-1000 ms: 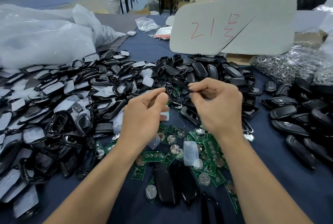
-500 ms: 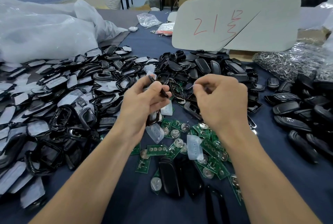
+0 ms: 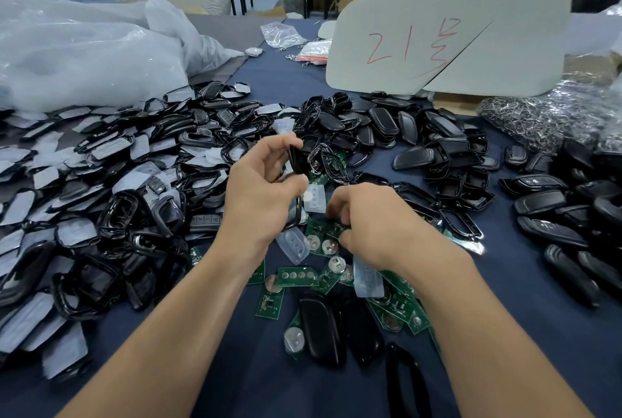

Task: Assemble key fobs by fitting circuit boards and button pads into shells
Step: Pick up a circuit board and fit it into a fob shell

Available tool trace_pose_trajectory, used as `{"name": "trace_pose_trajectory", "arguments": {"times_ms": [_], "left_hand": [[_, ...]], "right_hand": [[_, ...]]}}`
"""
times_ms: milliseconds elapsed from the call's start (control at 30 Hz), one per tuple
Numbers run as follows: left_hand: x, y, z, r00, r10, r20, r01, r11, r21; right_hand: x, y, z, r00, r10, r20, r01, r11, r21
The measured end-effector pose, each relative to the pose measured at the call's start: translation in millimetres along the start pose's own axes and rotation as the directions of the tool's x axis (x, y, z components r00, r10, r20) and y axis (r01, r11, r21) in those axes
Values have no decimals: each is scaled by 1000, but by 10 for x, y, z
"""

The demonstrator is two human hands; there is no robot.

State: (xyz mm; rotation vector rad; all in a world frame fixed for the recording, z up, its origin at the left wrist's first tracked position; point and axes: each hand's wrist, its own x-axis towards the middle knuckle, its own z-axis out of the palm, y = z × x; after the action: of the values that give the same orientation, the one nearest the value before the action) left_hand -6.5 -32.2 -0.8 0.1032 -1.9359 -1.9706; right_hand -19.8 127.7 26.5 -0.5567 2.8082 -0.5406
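Note:
My left hand (image 3: 259, 195) holds a black key fob shell (image 3: 298, 160) upright between thumb and fingers, above the table. My right hand (image 3: 373, 226) is lower, fingers curled down onto the heap of green circuit boards (image 3: 298, 276); its fingertips pinch at one board, partly hidden. Clear button pads (image 3: 294, 244) lie among the boards, one (image 3: 314, 197) between my hands. Closed black shells (image 3: 319, 330) lie in front of the boards.
A big pile of black frames and film-covered parts (image 3: 101, 182) fills the left. Black shell halves (image 3: 404, 135) lie behind, finished fobs (image 3: 555, 215) at right. A grey board marked 21 (image 3: 437, 40), a heap of key rings (image 3: 545, 114) and plastic bags (image 3: 84, 57) stand at the back.
My right hand has dropped from chest height down onto the circuit boards. My left hand stayed up and now grips the black shell alone.

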Motion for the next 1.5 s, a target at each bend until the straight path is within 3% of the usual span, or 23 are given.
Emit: {"name": "trace_pose_trajectory", "arguments": {"times_ms": [133,233,367,467,533,733,933,1033,1167,1300,1500], "left_hand": [[4,-47,-13,1000,-23,8,24,1000,-17],[18,-64,-7,999,-48,19,49,998,-43],[23,-57,8,995,-65,72,72,992,-101],[6,-33,28,991,-66,118,79,991,-111],[-3,-14,40,986,-79,147,97,987,-126],[7,65,3,949,-202,240,263,930,-256],[-11,80,-12,935,-200,292,279,924,-261],[-22,72,-11,941,-171,293,257,922,-289],[-28,73,-5,943,-181,279,267,912,-310],[-34,73,-17,906,-198,375,306,917,-255],[-38,57,-25,906,-271,325,335,929,-157]], "right_hand": [[36,81,17,999,-16,-42,19,996,86],[55,188,-10,976,58,-209,0,963,269],[55,231,-44,877,207,-433,120,780,615],[57,198,-52,863,316,-394,194,513,836],[65,174,-50,866,358,-349,202,389,899],[87,180,-20,871,311,-380,240,407,881],[73,159,-83,922,270,-279,256,118,959],[58,139,-96,949,222,-222,217,47,975],[61,109,-89,965,177,-192,181,74,981],[61,85,-67,959,245,-143,125,84,989],[71,95,-53,937,310,-159,124,128,984]]}}
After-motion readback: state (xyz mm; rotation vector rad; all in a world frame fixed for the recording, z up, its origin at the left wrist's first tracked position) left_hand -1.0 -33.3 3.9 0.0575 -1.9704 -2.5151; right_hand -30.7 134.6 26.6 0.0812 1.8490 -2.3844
